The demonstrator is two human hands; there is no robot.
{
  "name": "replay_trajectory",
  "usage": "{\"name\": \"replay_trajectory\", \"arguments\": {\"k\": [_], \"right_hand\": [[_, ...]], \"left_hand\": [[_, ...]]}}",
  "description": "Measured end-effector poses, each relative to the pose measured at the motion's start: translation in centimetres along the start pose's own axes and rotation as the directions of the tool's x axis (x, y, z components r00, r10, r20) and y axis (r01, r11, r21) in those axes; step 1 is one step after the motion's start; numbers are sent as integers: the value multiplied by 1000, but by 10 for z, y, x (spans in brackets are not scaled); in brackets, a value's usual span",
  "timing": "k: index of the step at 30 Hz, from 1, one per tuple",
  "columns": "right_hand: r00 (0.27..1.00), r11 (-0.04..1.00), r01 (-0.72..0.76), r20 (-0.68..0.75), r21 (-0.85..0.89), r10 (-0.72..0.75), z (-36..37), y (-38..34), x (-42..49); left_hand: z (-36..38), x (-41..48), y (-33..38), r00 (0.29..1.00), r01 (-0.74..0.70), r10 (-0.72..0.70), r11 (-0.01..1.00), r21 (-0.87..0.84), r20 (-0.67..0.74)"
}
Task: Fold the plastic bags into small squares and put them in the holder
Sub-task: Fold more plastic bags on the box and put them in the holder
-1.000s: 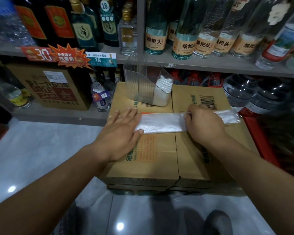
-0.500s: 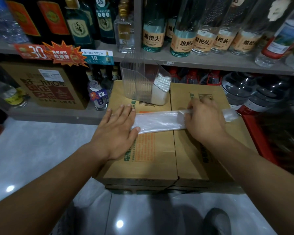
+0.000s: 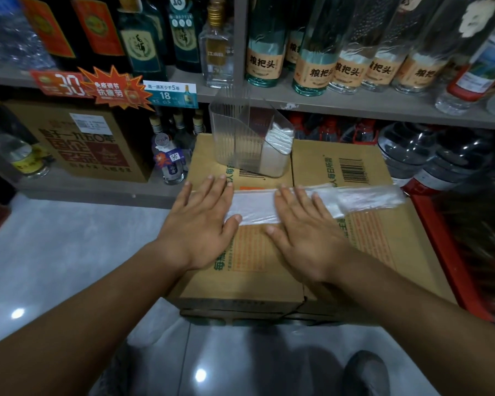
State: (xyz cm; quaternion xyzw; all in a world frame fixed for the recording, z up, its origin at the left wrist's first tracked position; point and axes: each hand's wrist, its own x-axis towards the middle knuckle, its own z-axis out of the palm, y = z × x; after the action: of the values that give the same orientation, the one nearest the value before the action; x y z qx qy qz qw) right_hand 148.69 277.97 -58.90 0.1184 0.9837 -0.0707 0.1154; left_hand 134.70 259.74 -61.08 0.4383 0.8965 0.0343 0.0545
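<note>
The plastic bag [image 3: 255,208] lay as a long flat strip across the cardboard boxes [image 3: 369,247], running from 9 to 3 o'clock. The left hand [image 3: 203,221] and right hand [image 3: 306,232] pressed on it with fingers straight and spread, probably to set the crease. The holder [image 3: 235,138] stood near at 12 o'clock, with folded bags [image 3: 277,147] inside.

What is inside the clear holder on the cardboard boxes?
A stack of folded white bags stands at the right end of the holder. The ribbed wall blurs the left part, so its contents cannot be told.
</note>
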Motion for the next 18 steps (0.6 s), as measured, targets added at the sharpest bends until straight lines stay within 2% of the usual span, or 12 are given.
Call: {"name": "replay_trajectory", "arguments": {"k": [4,11,16,18], "right_hand": [[994,993,-112,4,37,112,-2,21,-10],[995,993,-94,-31,68,96,-7,20,-17],[994,994,-100,-43,52,102,-15,19,-32],[990,993,-109,-91,35,111,-18,15,-37]], "left_hand": [[0,0,-1,1000,2,-2,1000,-11,9],[-5,-16,-8,995,-42,20,974,-222,-99],[-21,-51,-16,997,-36,19,967,-251,-71],[-25,-65,-21,998,-47,32,960,-277,-58]]}}
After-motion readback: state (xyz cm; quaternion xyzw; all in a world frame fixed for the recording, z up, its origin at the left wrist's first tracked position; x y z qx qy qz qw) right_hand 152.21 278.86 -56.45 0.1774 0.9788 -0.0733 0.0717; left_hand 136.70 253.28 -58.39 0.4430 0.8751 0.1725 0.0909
